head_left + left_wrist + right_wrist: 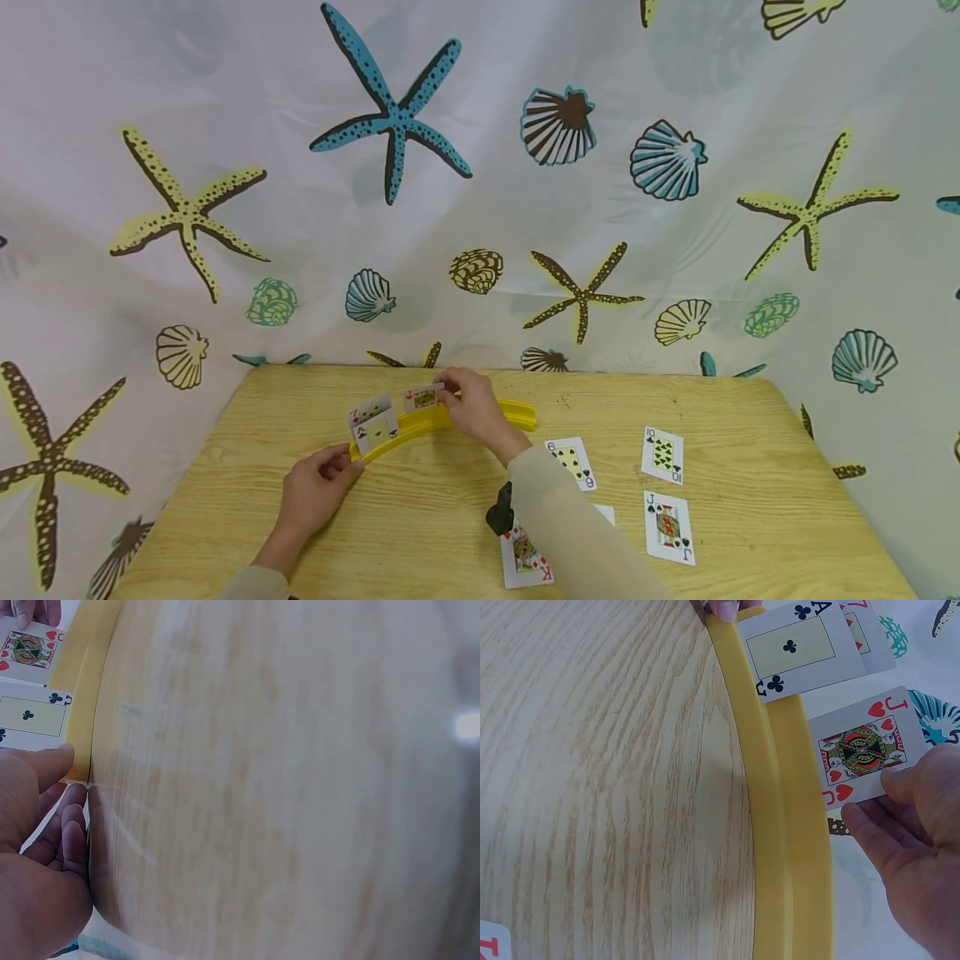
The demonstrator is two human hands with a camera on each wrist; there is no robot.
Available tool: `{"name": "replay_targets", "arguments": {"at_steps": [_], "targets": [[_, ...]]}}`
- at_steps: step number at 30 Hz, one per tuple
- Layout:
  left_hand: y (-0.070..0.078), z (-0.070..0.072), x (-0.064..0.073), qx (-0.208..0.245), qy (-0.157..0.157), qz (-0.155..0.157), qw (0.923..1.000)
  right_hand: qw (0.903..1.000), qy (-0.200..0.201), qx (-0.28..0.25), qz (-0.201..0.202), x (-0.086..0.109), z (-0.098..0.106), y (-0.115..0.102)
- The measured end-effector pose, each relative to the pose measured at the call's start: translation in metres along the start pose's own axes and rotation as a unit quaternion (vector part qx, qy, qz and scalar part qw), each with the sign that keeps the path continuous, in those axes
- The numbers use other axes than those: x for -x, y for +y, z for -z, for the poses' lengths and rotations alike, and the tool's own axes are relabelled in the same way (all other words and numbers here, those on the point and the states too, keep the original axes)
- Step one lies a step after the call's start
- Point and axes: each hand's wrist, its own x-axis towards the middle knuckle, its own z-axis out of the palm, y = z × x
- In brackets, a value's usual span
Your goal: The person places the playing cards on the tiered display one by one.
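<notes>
A curved yellow card holder [519, 415] lies toward the back of the table. My left hand [318, 492] grips its left end, thumb on the near edge and the other fingers curled by the tip. Standing in the holder near that end are the ace of clubs [791, 649] in front and the seven of diamonds [367, 410] behind it. My right hand [476, 408] pinches the jack of hearts [862, 750] by its right edge, between thumb and fingers. This card stands face toward me, its lower edge at the holder's back part, right of the ace.
Face up on the right of the table are a black six [573, 462], the ten of clubs [663, 455] and the jack of spades [667, 527]. The king of diamonds [525, 560] lies partly under my right forearm. A shell-patterned curtain [480, 208] hangs behind the table.
</notes>
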Motion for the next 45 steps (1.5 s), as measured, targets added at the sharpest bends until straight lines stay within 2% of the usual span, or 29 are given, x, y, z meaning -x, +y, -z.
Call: {"name": "replay_targets", "arguments": {"at_steps": [26,45], "targets": [[-0.001,-0.001,0.000,-0.003,-0.002,0.000,1.0000,0.9998,0.004,-0.016,-0.013,0.003,0.002,0.001],[-0.002,-0.003,0.000,-0.001,0.001,0.002,1.0000,0.9986,0.014,-0.050,-0.015,0.011,0.018,0.021]]}}
